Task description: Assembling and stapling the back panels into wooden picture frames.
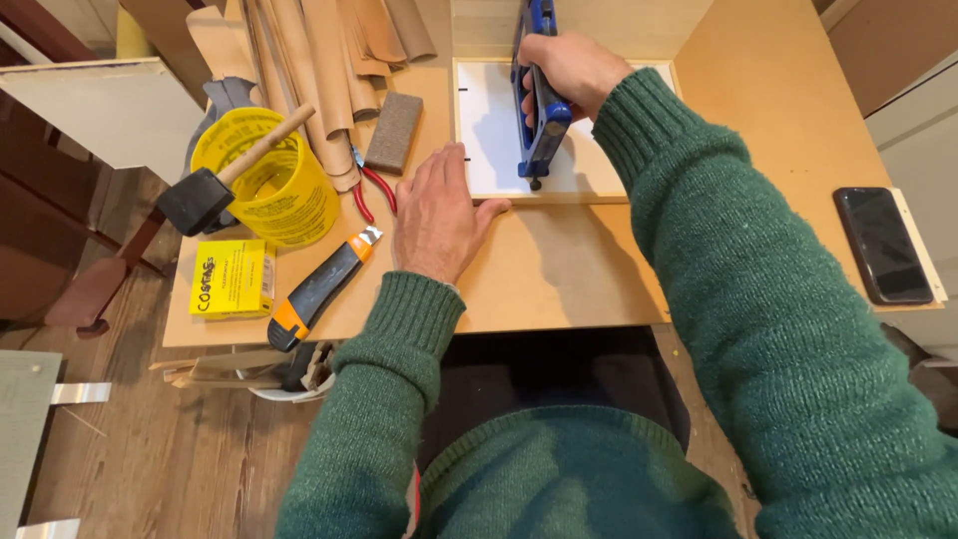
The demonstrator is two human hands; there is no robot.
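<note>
My right hand (pixel 569 68) grips a blue staple-gun-like tool (pixel 540 120) standing on a white panel in a thin wooden frame (pixel 489 130) at the back of the brown board table (pixel 559 269). The tool's nose points toward me near the frame's front edge. My left hand (pixel 436 215) lies flat, fingers apart, on the table, its fingertips against the frame's front left corner. Both arms wear green knitted sleeves.
Left of my hand lie an orange-and-black utility knife (pixel 317 289), red-handled pliers (pixel 374 190), a grey sanding block (pixel 393 132), a small yellow box (pixel 233 277), and a yellow tub (pixel 269 185) holding a black rubber mallet (pixel 200 200). Brown paper rolls (pixel 319 60) sit behind. A dark phone (pixel 882 244) lies right.
</note>
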